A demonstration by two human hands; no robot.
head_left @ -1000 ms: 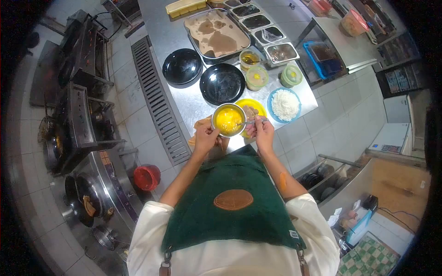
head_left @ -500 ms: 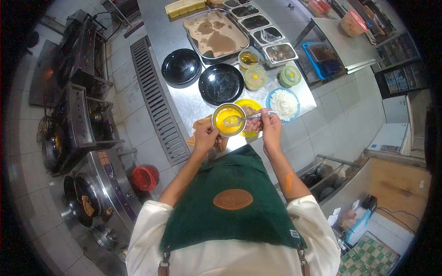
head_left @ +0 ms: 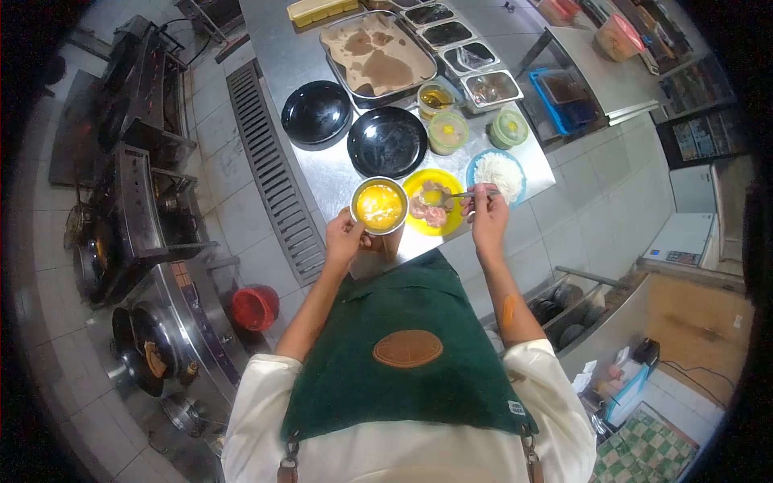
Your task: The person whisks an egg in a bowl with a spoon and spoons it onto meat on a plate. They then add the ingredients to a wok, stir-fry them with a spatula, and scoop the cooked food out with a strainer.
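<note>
My left hand (head_left: pixel 346 236) grips the rim of a metal bowl (head_left: pixel 379 206) of yellow beaten egg. In my right hand (head_left: pixel 485 211) is a metal spoon (head_left: pixel 456 196), its bowl over the meat (head_left: pixel 429 212) on a yellow plate (head_left: pixel 441 226). Some yellow egg shows in the spoon. The metal bowl is just left of the yellow plate. Behind my right hand a blue plate (head_left: pixel 471 171) of white flour (head_left: pixel 501 175) is partly covered by the fingers. Brown paper or cardboard (head_left: pixel 390 244) lies under my left hand and the metal bowl.
Two black plates (head_left: pixel 387 142) (head_left: pixel 316 113) lie on the steel table (head_left: pixel 278 48). Beyond them are a paper-lined tray (head_left: pixel 378 60), several metal containers (head_left: pixel 491 88) and lidded tubs (head_left: pixel 448 132). A red bucket (head_left: pixel 255 307) stands on the floor at left.
The spoon has come out of the metal bowl and is now over the meat on the yellow plate. My left hand and the metal bowl have shifted left, uncovering more of that plate.
</note>
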